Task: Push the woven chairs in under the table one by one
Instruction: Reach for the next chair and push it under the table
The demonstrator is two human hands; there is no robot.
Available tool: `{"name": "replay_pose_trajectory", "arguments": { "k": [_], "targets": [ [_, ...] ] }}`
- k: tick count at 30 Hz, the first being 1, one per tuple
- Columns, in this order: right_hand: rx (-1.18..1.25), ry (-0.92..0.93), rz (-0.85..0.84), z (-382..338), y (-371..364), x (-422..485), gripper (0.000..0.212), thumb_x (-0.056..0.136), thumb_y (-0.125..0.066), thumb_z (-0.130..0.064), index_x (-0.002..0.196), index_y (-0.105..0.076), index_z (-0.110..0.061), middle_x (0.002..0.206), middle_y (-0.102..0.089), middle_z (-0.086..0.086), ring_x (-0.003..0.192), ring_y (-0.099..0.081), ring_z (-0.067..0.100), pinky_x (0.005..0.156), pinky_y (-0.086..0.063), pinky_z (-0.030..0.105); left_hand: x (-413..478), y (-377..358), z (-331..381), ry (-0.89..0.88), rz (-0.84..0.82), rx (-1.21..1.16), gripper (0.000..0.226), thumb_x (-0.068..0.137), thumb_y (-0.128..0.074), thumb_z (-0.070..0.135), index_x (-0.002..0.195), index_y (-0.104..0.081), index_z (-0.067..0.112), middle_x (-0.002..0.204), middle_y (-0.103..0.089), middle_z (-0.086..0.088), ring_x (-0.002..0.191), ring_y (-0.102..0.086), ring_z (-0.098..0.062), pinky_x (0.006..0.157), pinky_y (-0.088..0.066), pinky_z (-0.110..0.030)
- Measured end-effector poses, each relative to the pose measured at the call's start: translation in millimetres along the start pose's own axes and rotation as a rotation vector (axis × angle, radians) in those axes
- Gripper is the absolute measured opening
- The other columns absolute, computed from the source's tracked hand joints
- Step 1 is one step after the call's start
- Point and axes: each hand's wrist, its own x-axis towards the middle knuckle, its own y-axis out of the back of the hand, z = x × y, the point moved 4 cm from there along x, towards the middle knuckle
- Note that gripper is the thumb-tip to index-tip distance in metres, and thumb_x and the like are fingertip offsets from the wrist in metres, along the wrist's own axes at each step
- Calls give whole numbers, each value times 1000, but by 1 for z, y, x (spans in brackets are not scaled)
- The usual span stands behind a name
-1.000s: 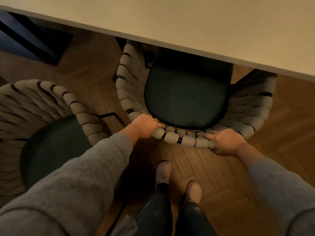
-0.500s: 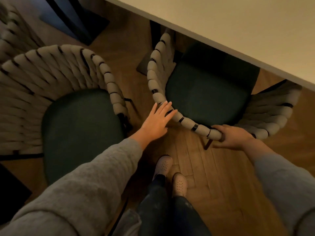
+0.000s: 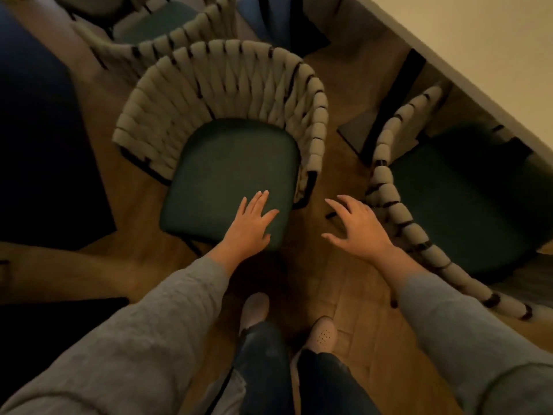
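A woven chair (image 3: 227,94) with a dark green seat stands out on the floor at centre, its curved back turned away from me. My left hand (image 3: 251,226) is over the near corner of its seat, fingers straight and spread. My right hand (image 3: 356,229) hovers with spread fingers between the two chairs, holding nothing. A second woven chair (image 3: 398,214) at right sits partly under the pale table (image 3: 490,64).
A third woven chair (image 3: 155,46) stands behind the centre one at top left. A dark table leg with a flat base (image 3: 386,115) lies between the chairs. A dark rug (image 3: 45,163) covers the left. My feet (image 3: 320,333) stand on the wooden floor.
Both hands have let go of the right chair's back rail. The view swung left; my left hand moved over the centre chair's seat and my right hand lifted off into the gap.
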Motion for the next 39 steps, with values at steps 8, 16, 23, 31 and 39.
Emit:
{"name": "replay_pose_trajectory", "arguments": {
  "k": [8, 16, 23, 31, 39],
  "targets": [
    [-78, 39, -85, -130, -31, 76, 79, 87, -60, -52, 151, -26, -23, 156, -24, 13, 143, -23, 31, 117, -21, 42, -81, -15, -143, 207, -31, -53, 63, 90, -59, 23, 148, -33, 22, 161, 6, -16, 149, 7, -28, 119, 0, -46],
    [34, -207, -9, -249, -58, 160, 76, 85, -64, -53, 148, -34, -21, 153, -27, 15, 141, -26, 30, 114, -24, 42, -122, -9, -303, 156, -117, -45, 61, 90, -55, 15, 147, -36, 22, 161, 4, -15, 149, 7, -27, 119, 1, -46],
    [187, -355, 20, -320, -78, 203, 78, 82, -65, -56, 146, -36, -22, 151, -29, 12, 139, -30, 30, 111, -31, 44, -109, 11, -408, 74, -129, 62, 64, 91, -56, 12, 148, -33, 25, 161, 4, -12, 148, 9, -27, 119, 0, -47],
    [331, -458, -11, -340, -76, 291, 84, 82, -66, -55, 149, -29, -22, 150, -30, 9, 136, -33, 29, 109, -35, 46, -30, 44, -485, -20, -68, 158, 75, 88, -58, 6, 152, -23, 25, 162, 3, -9, 148, 9, -28, 118, 1, -50],
    [503, -556, -124, -376, -88, 388, 110, 75, -71, -60, 154, -9, -15, 157, -19, 13, 142, -27, 31, 110, -34, 45, 67, 77, -541, -241, -11, 422, 85, 87, -61, 5, 154, -11, 24, 161, 3, -12, 148, 6, -32, 118, -3, -54]
  ]
}}
